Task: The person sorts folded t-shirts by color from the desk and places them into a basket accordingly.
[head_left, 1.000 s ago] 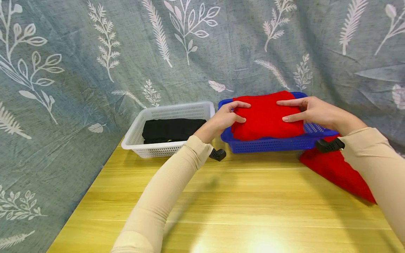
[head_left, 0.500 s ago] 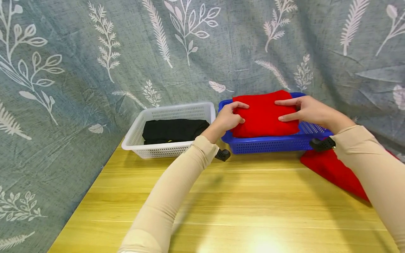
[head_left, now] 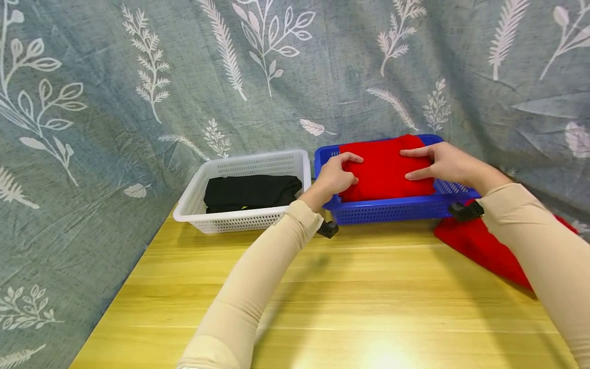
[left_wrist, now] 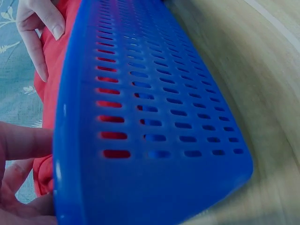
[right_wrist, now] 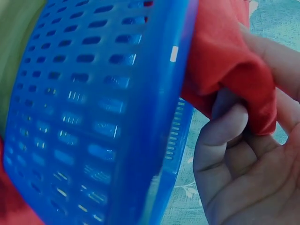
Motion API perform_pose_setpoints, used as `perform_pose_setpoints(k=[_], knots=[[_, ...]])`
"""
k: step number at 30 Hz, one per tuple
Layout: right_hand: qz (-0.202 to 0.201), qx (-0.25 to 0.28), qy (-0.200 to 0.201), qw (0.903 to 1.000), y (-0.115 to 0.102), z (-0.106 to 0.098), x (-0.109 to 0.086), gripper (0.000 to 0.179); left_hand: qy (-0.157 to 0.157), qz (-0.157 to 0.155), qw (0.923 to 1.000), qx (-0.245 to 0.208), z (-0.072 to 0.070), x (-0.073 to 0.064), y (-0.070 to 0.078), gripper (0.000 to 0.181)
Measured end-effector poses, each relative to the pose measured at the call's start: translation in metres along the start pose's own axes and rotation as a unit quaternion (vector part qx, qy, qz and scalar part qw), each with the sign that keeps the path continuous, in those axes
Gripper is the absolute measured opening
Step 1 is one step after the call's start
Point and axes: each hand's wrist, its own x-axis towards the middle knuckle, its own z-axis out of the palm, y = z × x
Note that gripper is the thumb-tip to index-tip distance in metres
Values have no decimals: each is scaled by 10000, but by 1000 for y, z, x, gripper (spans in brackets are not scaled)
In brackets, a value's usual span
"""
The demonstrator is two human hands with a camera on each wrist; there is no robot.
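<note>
Red cloth (head_left: 382,174): folded flat in the blue basket (head_left: 387,211), long axis running from 9 to 3 o'clock.
Left hand (head_left: 337,174): thumb and forefinger spread, gripping the cloth's 9 o'clock end.
Right hand (head_left: 448,163): thumb and forefinger apart on top, fingers curled round the 3 o'clock end.
From the hands: cloth lies at 3 o'clock of the left, 9 of the right.
White basket (head_left: 244,224): at 9 o'clock of the blue.
</note>
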Motion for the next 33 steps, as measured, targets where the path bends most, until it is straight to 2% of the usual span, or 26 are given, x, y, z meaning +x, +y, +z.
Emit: perform_pose_setpoints(k=[7, 20, 25, 28, 29, 30, 33], knots=[[-31, -146, -11, 9999, 3, 1, -2, 80, -37, -21, 9996, 269, 7, 5, -1, 46], [-205, -480, 117, 9986, 6, 5, 3, 72, 54, -171, 9973, 708, 12, 10, -3, 48], [-182, -478, 220, 9985, 11, 4, 3, 69, 136, -108, 9937, 1106, 11, 14, -6, 52], [-180, -573, 359, 9976, 15, 2, 1, 64, 213, 81, 9908, 1333, 10, 18, -9, 54], [-180, -621, 403, 9971, 17, 1, 1, 62, 273, 146, 9897, 1400, 14, 30, -19, 53], [-169, -645, 428, 9969, 18, 0, 0, 60, 269, 163, 9895, 1413, 14, 31, -19, 53], [-142, -651, 470, 9967, 20, -3, -1, 56, 103, 10, 9922, 1240, 14, 32, -17, 54]])
